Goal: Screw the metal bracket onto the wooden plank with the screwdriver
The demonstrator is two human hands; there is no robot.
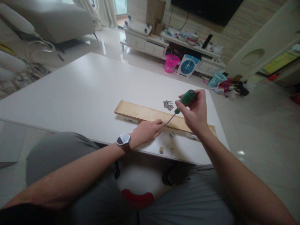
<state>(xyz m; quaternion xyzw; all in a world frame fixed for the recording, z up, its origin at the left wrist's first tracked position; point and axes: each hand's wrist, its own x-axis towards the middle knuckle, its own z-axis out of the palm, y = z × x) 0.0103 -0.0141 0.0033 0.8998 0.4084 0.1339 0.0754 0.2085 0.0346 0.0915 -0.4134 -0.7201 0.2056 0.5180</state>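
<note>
I stand in the room and I see a person sitting at a white tabletop (70,90), with both bare hands at work over a long wooden board (138,112). The board lies near the person's edge of the tabletop, slanting a little from left to right, and something white shows under its near side at two places. The right hand (198,112) is closed around the green handle of a screwdriver (187,98); the tool is tilted, the black end of its handle up and to the right, and its thin shaft goes down to the near part of the board. The left hand (147,130) lies low at the near edge of the board, with its fingertips just beside the tip of the screwdriver; whether they pinch some small piece there, I cannot tell. On the left wrist is a watch (123,140) with a brown strap. Behind the board, left of the screwdriver's handle, there is a small pile of metal hinges (168,105). On the near side, a few screws (172,135) lie loose, and closer to the edge is a small yellow and blue figure (161,150). Farther away, on the floor, a pink basket (171,63) stands beside a blue and white fan (187,65)
</note>
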